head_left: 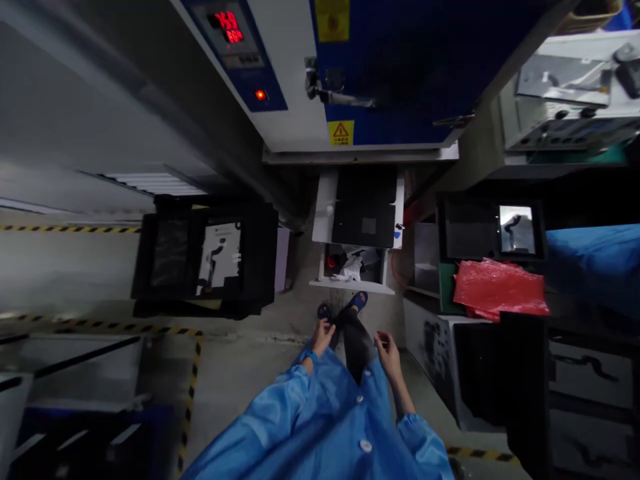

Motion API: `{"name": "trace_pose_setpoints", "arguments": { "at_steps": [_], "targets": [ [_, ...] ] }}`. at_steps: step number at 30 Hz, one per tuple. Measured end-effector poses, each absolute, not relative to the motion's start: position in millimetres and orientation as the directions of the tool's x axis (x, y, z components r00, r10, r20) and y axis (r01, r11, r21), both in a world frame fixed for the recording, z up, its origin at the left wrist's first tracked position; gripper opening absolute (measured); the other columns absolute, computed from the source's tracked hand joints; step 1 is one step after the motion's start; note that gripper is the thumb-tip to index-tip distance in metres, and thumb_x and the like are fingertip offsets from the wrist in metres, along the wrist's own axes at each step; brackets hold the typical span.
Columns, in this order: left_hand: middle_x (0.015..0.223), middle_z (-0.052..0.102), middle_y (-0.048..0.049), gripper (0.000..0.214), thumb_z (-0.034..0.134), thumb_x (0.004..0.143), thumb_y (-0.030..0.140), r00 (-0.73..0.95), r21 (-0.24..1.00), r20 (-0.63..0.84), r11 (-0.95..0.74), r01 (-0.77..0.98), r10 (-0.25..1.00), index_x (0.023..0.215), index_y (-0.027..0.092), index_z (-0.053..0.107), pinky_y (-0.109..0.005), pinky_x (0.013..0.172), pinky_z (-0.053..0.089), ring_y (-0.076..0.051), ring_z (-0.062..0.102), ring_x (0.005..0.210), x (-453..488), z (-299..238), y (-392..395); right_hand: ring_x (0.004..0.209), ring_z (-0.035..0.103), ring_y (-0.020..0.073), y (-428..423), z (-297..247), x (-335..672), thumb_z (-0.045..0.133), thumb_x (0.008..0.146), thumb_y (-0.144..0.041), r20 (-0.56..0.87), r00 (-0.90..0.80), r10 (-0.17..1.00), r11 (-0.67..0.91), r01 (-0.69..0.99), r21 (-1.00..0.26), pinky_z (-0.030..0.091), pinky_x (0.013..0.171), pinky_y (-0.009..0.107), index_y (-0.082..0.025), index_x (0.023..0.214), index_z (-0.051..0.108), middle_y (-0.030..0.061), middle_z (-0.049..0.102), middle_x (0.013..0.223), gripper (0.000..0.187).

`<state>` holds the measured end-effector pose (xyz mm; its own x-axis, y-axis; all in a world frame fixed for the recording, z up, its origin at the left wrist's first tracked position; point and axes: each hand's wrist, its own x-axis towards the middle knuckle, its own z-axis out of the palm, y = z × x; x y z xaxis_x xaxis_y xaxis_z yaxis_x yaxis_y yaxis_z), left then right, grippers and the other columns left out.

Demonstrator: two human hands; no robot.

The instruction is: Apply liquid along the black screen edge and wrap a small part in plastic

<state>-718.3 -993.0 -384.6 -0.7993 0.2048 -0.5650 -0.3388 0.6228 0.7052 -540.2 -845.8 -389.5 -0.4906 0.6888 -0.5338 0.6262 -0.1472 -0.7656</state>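
I look straight down my blue coat (325, 427) to my feet in blue shoes (350, 305) on a concrete floor. My left hand (323, 335) hangs low at my left side, fingers loosely curled, holding nothing I can make out. My right hand (387, 353) hangs at my right side, fingers slightly bent and apart, empty. In front of my feet stands a white cart (325, 213) with a black tray on top and white rags on its lower shelf. Beyond it is a blue and white oven-like machine (295, 73) with a red display.
A black bin (255, 260) holding a white part stands to the left. On the right are black trays (470, 230), a red bag (500, 288) and a blue cloth (595, 260). Yellow-black floor tape (193, 373) runs along the left.
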Motion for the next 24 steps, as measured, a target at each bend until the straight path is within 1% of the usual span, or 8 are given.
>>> {"name": "trace_pose_setpoints", "arguments": {
  "at_steps": [5,8,11,14,16,18,21,24],
  "targets": [
    [0.096,0.071,-0.0065,0.05,0.085,0.089,0.072,-0.905,0.803,-0.413,0.511,-0.309,0.103,0.101,0.026,0.069,-0.041,0.084,0.064,-0.027,0.076,0.09,-780,-455,-991,0.081,0.076,0.0319,-812,-446,-570,0.044,0.092,-0.092,-0.466,-0.433,0.772,-0.116,0.624,-0.773,0.066,0.08,0.046,-0.028,0.089,0.061,0.0151,0.078,0.085,0.066],
    [0.09,0.071,-0.0056,0.044,0.09,0.087,0.06,-0.934,0.812,-0.353,0.516,-0.272,0.063,0.097,0.025,0.065,-0.043,0.088,0.066,-0.026,0.074,0.088,-814,-492,-991,0.09,0.076,0.0319,-797,-475,-589,0.047,0.093,-0.088,-0.436,-0.441,0.785,-0.088,0.617,-0.782,0.065,0.088,0.047,-0.026,0.096,0.059,0.0178,0.079,0.096,0.063],
    [0.093,0.071,-0.0058,0.034,0.095,0.083,0.04,-0.963,0.813,-0.269,0.54,-0.217,0.018,0.092,0.025,0.065,-0.044,0.101,0.063,-0.026,0.073,0.094,-831,-523,-996,0.102,0.075,0.0323,-787,-498,-599,0.058,0.093,-0.081,-0.392,-0.459,0.797,-0.05,0.597,-0.8,0.063,0.093,0.048,-0.024,0.111,0.059,0.0187,0.078,0.111,0.06],
    [0.1,0.071,-0.0072,0.03,0.093,0.08,0.03,-0.982,0.832,-0.187,0.533,-0.153,0.01,0.096,0.024,0.068,-0.044,0.109,0.06,-0.028,0.071,0.103,-836,-547,-1001,0.097,0.073,0.0309,-781,-515,-600,0.066,0.093,-0.072,-0.262,-0.449,0.854,0.04,0.559,-0.828,0.061,0.087,0.046,-0.024,0.113,0.057,0.0142,0.075,0.104,0.053],
    [0.107,0.072,-0.0086,0.031,0.092,0.081,0.032,-0.995,0.858,-0.097,0.508,-0.075,0.017,0.1,0.025,0.069,-0.045,0.113,0.057,-0.029,0.07,0.111,-840,-563,-1003,0.088,0.071,0.0276,-776,-526,-602,0.068,0.095,-0.065,-0.115,-0.437,0.892,0.142,0.514,-0.846,0.06,0.081,0.043,-0.024,0.112,0.058,0.0099,0.073,0.098,0.045],
    [0.109,0.071,-0.0092,0.029,0.089,0.084,0.04,-0.997,0.879,0.07,0.471,0.079,0.035,0.1,0.026,0.07,-0.046,0.116,0.054,-0.03,0.069,0.116,-852,-579,-1002,0.085,0.07,0.0248,-769,-537,-609,0.069,0.097,-0.059,0.024,-0.427,0.904,0.243,0.467,-0.85,0.059,0.08,0.041,-0.025,0.113,0.059,0.0067,0.07,0.097,0.039],
    [0.098,0.067,-0.0052,0.032,0.086,0.09,0.052,-0.962,0.876,0.251,0.399,0.271,0.104,0.094,0.026,0.067,-0.045,0.111,0.057,-0.027,0.07,0.104,-887,-595,-991,0.09,0.068,0.0225,-749,-549,-631,0.073,0.098,-0.053,0.165,-0.416,0.894,0.335,0.379,-0.862,0.059,0.085,0.041,-0.026,0.115,0.057,0.0044,0.067,0.102,0.036],
    [0.088,0.06,0.0014,0.048,0.092,0.086,0.062,-0.924,0.889,0.366,0.252,0.383,0.114,0.091,0.027,0.058,-0.044,0.107,0.061,-0.022,0.068,0.093,-937,-603,-966,0.097,0.066,0.0215,-719,-562,-661,0.076,0.097,-0.051,0.297,-0.394,0.87,0.412,0.249,-0.877,0.059,0.089,0.041,-0.027,0.114,0.053,0.0038,0.061,0.11,0.038]
  ]
}}
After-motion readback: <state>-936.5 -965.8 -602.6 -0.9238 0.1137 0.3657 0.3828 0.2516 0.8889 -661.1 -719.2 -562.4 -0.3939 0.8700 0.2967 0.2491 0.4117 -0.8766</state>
